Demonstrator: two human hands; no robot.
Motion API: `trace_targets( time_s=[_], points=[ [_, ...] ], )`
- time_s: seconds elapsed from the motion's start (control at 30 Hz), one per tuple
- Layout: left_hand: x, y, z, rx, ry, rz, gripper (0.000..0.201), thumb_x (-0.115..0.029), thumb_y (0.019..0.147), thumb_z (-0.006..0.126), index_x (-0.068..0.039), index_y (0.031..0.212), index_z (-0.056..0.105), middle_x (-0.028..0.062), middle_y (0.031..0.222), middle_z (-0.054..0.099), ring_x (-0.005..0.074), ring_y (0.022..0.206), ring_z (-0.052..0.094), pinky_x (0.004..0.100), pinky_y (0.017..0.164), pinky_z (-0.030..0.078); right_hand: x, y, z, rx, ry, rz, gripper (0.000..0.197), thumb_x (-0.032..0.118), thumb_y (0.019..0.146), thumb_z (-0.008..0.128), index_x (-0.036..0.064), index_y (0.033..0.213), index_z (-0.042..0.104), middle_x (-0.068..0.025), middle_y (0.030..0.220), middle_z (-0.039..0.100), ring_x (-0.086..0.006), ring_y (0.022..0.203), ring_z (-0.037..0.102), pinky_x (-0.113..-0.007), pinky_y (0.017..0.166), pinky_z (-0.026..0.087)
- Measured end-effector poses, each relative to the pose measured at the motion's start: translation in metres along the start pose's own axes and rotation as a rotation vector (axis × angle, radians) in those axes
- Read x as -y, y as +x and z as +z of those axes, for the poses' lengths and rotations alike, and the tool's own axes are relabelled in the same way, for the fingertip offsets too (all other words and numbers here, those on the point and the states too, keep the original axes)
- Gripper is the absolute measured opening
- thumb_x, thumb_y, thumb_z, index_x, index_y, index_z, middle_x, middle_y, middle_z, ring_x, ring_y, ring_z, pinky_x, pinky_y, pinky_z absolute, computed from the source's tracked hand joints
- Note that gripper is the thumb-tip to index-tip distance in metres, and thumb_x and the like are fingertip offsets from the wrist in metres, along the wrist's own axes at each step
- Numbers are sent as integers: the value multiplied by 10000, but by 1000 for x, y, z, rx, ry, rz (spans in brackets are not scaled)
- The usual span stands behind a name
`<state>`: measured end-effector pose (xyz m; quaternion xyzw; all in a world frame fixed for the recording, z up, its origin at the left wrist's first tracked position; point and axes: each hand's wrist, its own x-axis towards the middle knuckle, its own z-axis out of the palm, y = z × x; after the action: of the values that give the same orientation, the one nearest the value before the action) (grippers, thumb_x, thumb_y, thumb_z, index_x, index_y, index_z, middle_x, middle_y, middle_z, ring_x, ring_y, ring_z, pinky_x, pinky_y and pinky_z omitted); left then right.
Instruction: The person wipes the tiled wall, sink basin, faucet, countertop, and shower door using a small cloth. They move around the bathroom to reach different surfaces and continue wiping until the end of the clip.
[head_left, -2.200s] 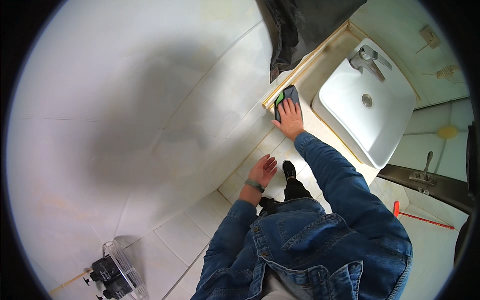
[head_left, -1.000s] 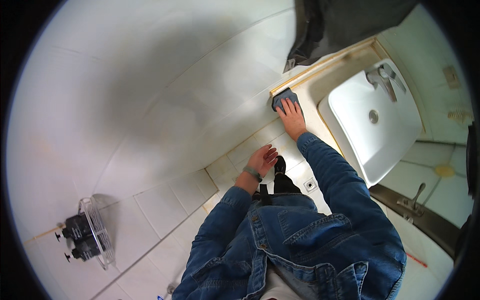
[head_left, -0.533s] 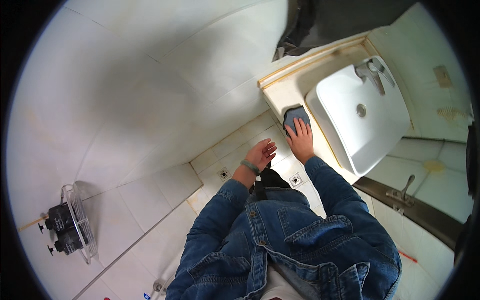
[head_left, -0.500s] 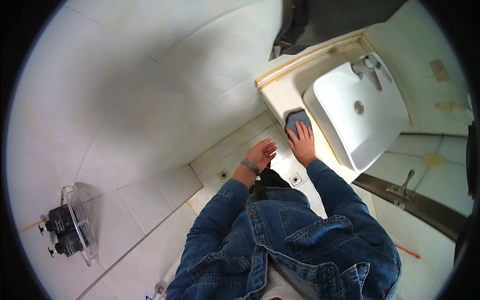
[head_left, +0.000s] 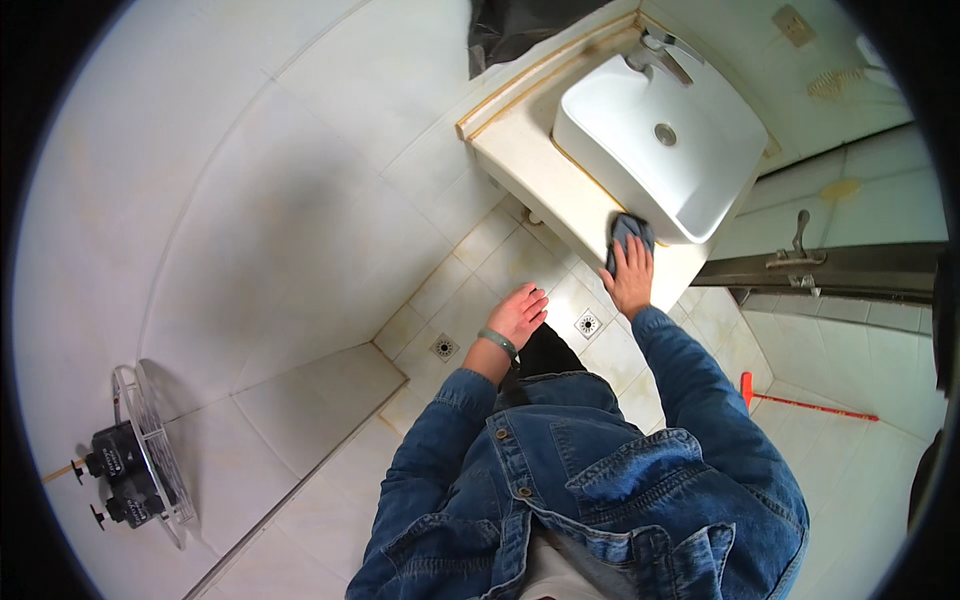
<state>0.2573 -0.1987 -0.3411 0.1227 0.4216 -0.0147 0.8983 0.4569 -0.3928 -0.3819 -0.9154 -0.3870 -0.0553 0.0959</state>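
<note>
Your right hand (head_left: 632, 278) lies open and flat over a dark grey cloth (head_left: 630, 234), fingers stretched out and a little apart, thumb along the cloth's left side; it covers the cloth rather than closing around it. The cloth is on the cream counter (head_left: 535, 170), between its front edge and the white basin (head_left: 600, 150), near the basin's closest corner; you cannot tell whether it touches the basin wall.

Your left hand (head_left: 518, 316) hangs half open and holds nothing, its fingers loosely curled in the air left of the counter. A green bangle (head_left: 498, 341) circles that wrist.

For writing, look to the lower left: two black pump bottles (head_left: 128, 478) sit tilted in your view in a wire rack (head_left: 160, 455) on the wall, each bearing small pale lettering. The red pole (head_left: 815, 405) at your right carries darker marks along its length, too small to make out. A metal tap (head_left: 660, 60) stands at the basin's back edge.
</note>
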Motion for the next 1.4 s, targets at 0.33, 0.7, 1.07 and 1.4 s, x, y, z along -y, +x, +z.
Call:
trace_targets(
  time_s=[0.33,0.7,1.07,1.4],
  points=[
    [11,-17,-13,-154,49,29,387,-226,947,581,-103,1309,523,100,1293,552,254,1175,529,421,1004,428,35,58,4,8,63,-122,583,472,893,565,139,1364,479,-145,1458,393,-313,1377,309,-474,1136,218],
    [70,32,70,-49,182,-99,379,-234,953,581,-97,1299,514,101,1247,577,252,1146,549,414,1000,436,-67,-66,-37,63,250,196,407,177,860,625,102,1254,554,-116,1361,475,-324,1296,395,-461,1082,293],
    [62,46,129,-41,208,-44,371,-223,938,609,-74,1269,531,107,1229,584,247,1159,544,397,993,438,-84,-16,-140,-362,824,366,234,63,931,552,-23,1146,589,-170,1044,599,-299,959,596,-344,874,462],
    [54,42,126,-19,123,55,344,-240,926,634,-86,1220,545,85,1188,601,227,1113,559,382,949,447,-51,106,-110,257,148,64,516,197,895,593,21,1342,405,-192,1213,569,-367,1054,599,-419,889,501]
  ],
)
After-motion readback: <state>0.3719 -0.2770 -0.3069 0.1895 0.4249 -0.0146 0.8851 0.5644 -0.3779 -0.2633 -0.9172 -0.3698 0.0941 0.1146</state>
